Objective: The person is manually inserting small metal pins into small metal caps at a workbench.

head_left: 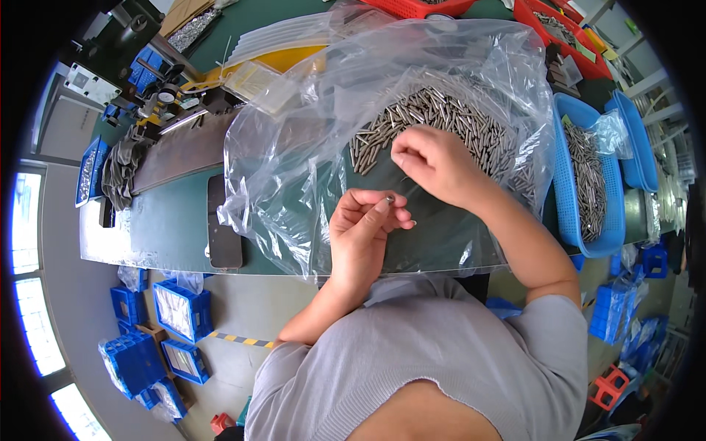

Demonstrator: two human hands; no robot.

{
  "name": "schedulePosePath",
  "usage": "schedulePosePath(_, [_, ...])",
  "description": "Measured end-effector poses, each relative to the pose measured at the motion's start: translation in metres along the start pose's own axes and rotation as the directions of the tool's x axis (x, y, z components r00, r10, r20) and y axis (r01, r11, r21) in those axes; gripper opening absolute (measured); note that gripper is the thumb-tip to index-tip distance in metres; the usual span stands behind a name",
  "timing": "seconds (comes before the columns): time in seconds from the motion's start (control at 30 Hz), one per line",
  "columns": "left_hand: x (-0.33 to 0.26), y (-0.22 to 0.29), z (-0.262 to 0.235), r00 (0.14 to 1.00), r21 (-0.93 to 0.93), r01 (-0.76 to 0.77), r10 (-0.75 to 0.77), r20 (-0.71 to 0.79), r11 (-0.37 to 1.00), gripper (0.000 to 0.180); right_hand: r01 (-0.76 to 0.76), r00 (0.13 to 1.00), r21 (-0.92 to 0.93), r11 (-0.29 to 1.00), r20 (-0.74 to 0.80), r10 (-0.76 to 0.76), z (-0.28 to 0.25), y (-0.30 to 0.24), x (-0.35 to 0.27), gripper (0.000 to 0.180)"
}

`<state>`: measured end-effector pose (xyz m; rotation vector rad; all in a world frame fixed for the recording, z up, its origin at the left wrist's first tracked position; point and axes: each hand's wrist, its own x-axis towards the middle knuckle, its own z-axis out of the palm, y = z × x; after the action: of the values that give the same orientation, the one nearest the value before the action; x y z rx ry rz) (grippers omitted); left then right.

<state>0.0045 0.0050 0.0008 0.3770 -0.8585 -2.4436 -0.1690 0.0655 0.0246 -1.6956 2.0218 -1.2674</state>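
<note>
1 small metal piece [389, 199] is showing just its tip above the green table [173, 228], the rest hiding behind the fingers of the left hand [359, 229], whose thumb and forefinger are closing on it while the other fingers are curling loosely. The right hand [437, 163] is hovering near it with fingers bending inward; its fingertips are facing away, so whether it is holding anything cannot be told. Behind the hands, a heap of metal pins [441, 117] is spreading, its right side blurring under glare from a crumpled clear plastic bag [283, 158]; whether the pins are lying inside or on it is unclear. At right, a blue basket [565, 209] is holding more pins. Along the upper edge, 2 red baskets [597, 70] are running out of view, and dark machinery [132, 37] at upper left is also being cut off.
</note>
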Motion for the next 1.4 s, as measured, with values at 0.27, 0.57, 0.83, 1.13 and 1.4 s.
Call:
schedulePosePath(0.27, [0.000, 0.000, 0.000, 1.000, 0.011, 0.019, -0.019, -0.016, 1.000, 0.007, -0.504, 0.859, 0.647, 0.572, 0.446, 0.251, -0.016, -0.027, -0.002, 0.012])
schedulePosePath(0.57, [0.000, 0.000, -0.002, 1.000, 0.015, 0.009, -0.009, -0.022, 1.000, 0.008, -0.429, 0.893, 0.637, 0.640, 0.406, 0.194, -0.013, -0.020, -0.004, 0.011])
schedulePosePath(0.83, [0.000, 0.000, -0.002, 1.000, 0.001, 0.009, -0.009, -0.021, 1.000, 0.008, -0.437, 0.893, 0.622, 0.650, 0.388, 0.229, -0.012, -0.021, -0.005, 0.010])
schedulePosePath(1.13, [0.000, -0.001, -0.002, 1.000, 0.022, -0.009, 0.009, -0.011, 1.000, 0.007, -0.593, 0.792, 0.589, 0.549, 0.552, 0.263, -0.010, -0.023, -0.005, 0.007])
schedulePosePath(1.4, [0.000, 0.000, 0.002, 0.998, 0.022, -0.001, 0.002, -0.059, 1.000, 0.007, -0.469, 0.873, 0.577, 0.668, 0.416, 0.254, -0.011, -0.023, -0.005, 0.011])
